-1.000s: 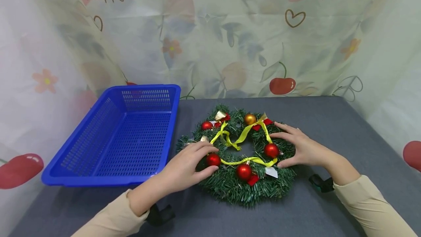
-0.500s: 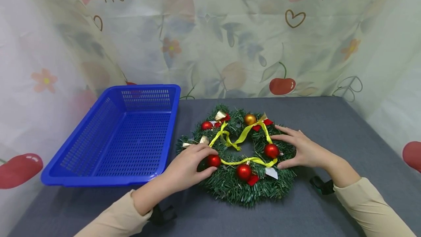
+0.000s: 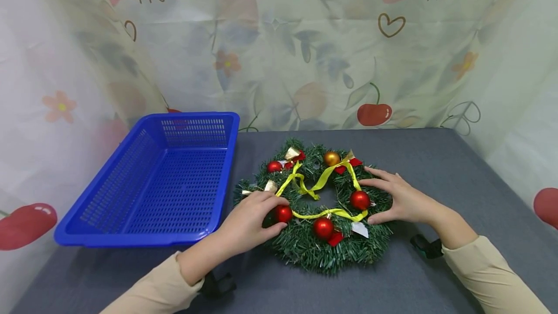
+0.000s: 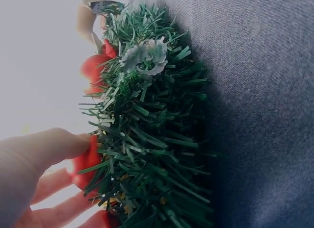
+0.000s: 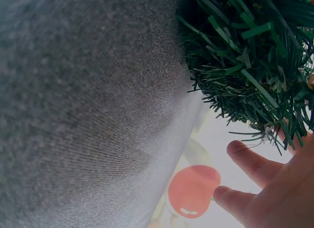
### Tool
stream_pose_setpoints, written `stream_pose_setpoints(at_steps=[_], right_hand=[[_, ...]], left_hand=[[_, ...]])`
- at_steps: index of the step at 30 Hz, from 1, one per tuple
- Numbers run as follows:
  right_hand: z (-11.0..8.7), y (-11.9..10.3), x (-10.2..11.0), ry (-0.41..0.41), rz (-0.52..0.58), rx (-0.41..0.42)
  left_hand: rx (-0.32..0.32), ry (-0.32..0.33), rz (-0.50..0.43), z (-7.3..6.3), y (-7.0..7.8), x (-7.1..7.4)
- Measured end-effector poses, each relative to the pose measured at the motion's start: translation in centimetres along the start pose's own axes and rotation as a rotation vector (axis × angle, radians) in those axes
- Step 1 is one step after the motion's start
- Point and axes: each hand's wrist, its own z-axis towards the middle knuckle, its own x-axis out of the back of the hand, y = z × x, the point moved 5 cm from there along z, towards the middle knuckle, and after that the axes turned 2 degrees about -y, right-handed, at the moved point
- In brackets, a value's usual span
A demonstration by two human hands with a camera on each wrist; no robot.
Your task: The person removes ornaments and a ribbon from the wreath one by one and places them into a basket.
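A green Christmas wreath (image 3: 324,253) lies on the table, trimmed with a yellow ribbon (image 3: 324,178), red baubles and a gold bauble (image 3: 332,158). On its left side my left hand (image 3: 248,222) holds a red bauble (image 3: 284,213) between thumb and fingers. The left wrist view shows the thumb (image 4: 59,144) against that bauble (image 4: 87,162). My right hand (image 3: 403,197) rests at the wreath's right edge, fingers spread, near another red bauble (image 3: 360,200). In the right wrist view, the fingers (image 5: 255,164) extend beside the green tinsel (image 5: 255,66).
A blue plastic basket (image 3: 226,178) with slotted sides stands left of the wreath, close to my left forearm. The grey tabletop (image 3: 436,168) extends to the right and front. A patterned curtain (image 3: 279,52) hangs behind and at both sides.
My left hand has shifted slightly and closed in around the red bauble, which has moved a little. The right hand has dropped very slightly at the edge. The wreath stays in place.
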Motion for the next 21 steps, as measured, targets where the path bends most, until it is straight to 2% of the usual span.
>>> stream_pose_setpoints(at_steps=[10, 21], right_hand=[[0.0, -0.1, 0.0, 0.002, 0.008, 0.001], [-0.1, -0.1, 0.0, 0.002, 0.009, -0.001]], left_hand=[[-0.003, 0.012, -0.019, -0.5, -0.2, 1.0], [0.021, 0.009, -0.017, -0.8, -0.3, 2.0]])
